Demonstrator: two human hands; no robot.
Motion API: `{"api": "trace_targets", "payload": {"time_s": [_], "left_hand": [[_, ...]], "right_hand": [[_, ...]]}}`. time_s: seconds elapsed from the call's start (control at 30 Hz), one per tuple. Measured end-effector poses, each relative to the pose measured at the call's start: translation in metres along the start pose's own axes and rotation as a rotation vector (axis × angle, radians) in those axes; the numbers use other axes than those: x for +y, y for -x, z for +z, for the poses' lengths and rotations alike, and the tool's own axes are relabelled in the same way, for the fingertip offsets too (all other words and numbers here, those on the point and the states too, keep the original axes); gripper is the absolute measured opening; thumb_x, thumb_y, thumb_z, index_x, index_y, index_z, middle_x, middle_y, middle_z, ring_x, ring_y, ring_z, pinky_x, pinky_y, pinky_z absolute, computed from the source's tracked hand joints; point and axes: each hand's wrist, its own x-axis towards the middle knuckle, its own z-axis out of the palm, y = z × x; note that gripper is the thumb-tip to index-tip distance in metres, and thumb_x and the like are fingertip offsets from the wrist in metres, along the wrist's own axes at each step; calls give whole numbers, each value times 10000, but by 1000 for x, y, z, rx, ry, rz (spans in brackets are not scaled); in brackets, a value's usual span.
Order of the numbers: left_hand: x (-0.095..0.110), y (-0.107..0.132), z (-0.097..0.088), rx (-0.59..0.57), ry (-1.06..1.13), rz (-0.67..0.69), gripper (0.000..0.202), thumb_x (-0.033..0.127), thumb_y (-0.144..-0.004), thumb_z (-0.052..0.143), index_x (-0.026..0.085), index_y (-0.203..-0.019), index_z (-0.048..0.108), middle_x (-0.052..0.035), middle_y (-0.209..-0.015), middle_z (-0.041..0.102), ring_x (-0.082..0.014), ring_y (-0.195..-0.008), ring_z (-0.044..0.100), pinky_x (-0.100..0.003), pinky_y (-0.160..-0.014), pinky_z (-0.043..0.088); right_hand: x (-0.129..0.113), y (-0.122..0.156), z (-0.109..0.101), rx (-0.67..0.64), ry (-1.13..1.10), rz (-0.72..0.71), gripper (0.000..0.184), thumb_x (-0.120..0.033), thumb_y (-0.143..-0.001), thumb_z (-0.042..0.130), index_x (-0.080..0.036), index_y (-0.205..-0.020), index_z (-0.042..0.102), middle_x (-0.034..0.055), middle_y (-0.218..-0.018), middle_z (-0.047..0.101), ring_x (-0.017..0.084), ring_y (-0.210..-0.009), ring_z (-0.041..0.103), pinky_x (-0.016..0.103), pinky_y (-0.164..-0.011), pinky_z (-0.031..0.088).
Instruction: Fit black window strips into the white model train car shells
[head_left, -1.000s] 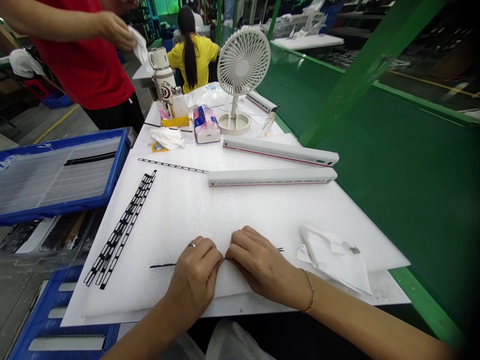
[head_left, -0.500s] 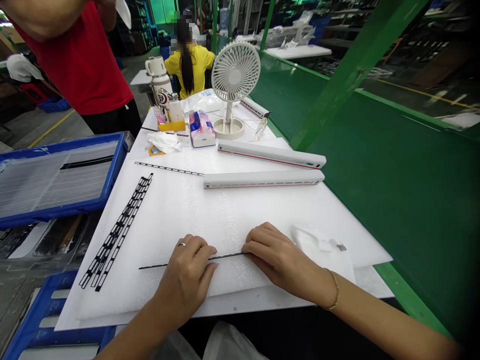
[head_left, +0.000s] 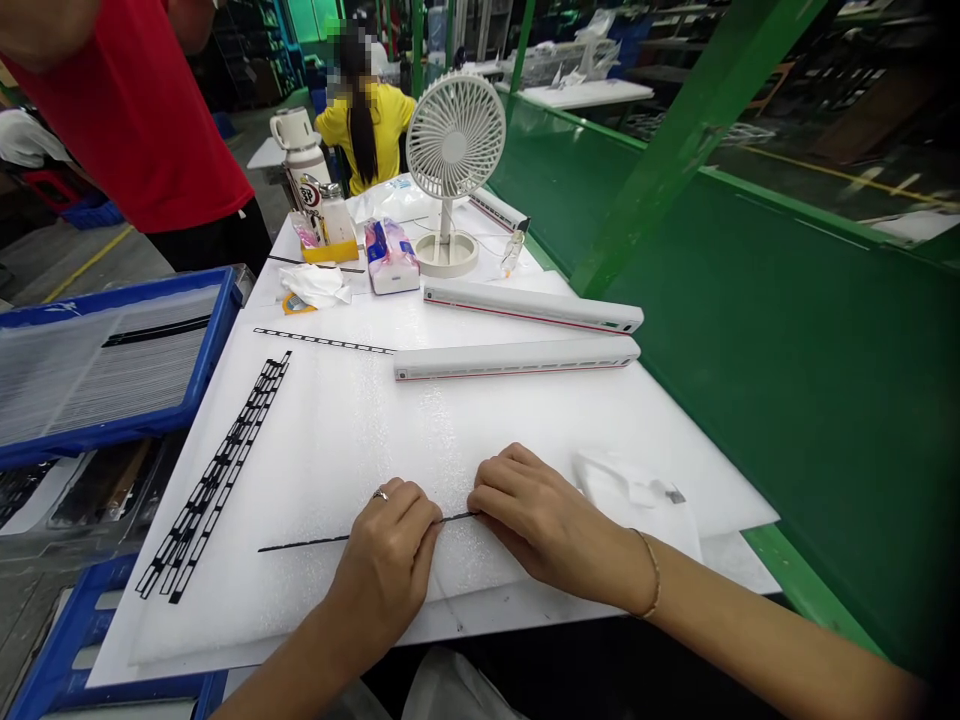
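A thin black strip [head_left: 307, 543] lies flat on the white foam sheet [head_left: 465, 420] near its front edge. My left hand [head_left: 390, 560] rests on the strip with fingers curled and pressed down on it; a ring shows on one finger. My right hand [head_left: 540, 520] is just to the right, fingertips pinched on the strip's right part. A short bare length of strip shows between the two hands. The strip's right end is hidden under my right hand.
Two long white bars [head_left: 517, 357] [head_left: 532, 306] lie across the sheet's far side. Black perforated strips [head_left: 217, 475] lie at left, a crumpled white wipe [head_left: 637, 495] at right. A desk fan [head_left: 446, 165], tissue pack [head_left: 390, 255], blue trays [head_left: 105, 360]. A person in red [head_left: 142, 110] stands at far left.
My hands spread apart along the strip, then closed in again; my right hand slid back left towards my left hand. The camera view drifted slightly.
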Motion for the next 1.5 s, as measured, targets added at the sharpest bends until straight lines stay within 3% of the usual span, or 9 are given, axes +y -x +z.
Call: {"api": "trace_targets", "payload": {"time_s": [0.13,0.33,0.47,0.7,0.8,1.0,1.2,1.37,1.5], "left_hand": [[0,0,0,-6,11,-16,192,56,-867,394,171,-788,526,-32,-736,523,-170,-704,477,-358,-713,431],[5,-1,5,1,10,-35,155,48,-837,447,168,-864,541,-49,-817,542,-188,-764,480,-375,-725,431],[8,-4,10,28,13,-1,229,12,-851,378,169,-815,541,-46,-769,535,-180,-726,473,-348,-663,428],[7,-6,7,-34,4,7,217,31,-864,363,166,-804,522,-45,-767,519,-176,-725,467,-339,-657,434],[7,-6,7,-43,-23,23,224,12,-856,360,162,-817,522,-43,-750,505,-177,-710,454,-341,-647,427],[7,-5,9,-27,-44,48,217,2,-852,366,158,-822,514,-45,-742,495,-177,-704,444,-338,-639,422],[8,-2,9,-27,-57,56,200,19,-865,369,154,-845,516,-49,-763,493,-178,-719,448,-348,-669,426],[12,-4,7,-67,-71,14,173,53,-849,401,175,-884,519,-46,-799,504,-188,-741,476,-352,-661,440],[17,-11,13,-55,-121,24,180,74,-837,445,181,-941,545,-55,-846,523,-201,-777,484,-366,-670,443]], "right_hand": [[-4,-2,2,18,-10,31,189,-85,-877,388,-142,-823,561,52,-781,493,160,-697,410,333,-700,333],[-5,-3,12,75,-53,-51,241,-26,-860,332,-137,-795,536,53,-741,486,167,-687,383,318,-660,337],[-4,-3,15,93,-53,-52,243,-27,-860,324,-133,-781,528,59,-742,476,171,-684,377,327,-667,349],[6,10,-5,63,-84,27,166,-118,-899,420,-150,-988,557,65,-846,514,175,-768,454,315,-713,383],[10,18,-11,47,-57,90,170,-135,-912,405,-162,-918,573,54,-804,505,174,-738,452,317,-686,377],[12,22,-3,36,21,37,247,-77,-905,344,-145,-779,546,66,-756,489,176,-686,400,318,-648,373],[14,27,-11,64,-3,51,169,-119,-911,398,-136,-980,551,79,-852,524,180,-766,456,320,-695,397],[13,30,-15,72,28,95,193,-159,-923,396,-163,-838,569,58,-791,521,172,-717,464,320,-673,393],[13,31,-13,80,23,94,182,-139,-918,390,-159,-871,565,61,-802,521,176,-737,465,328,-686,397]]}}
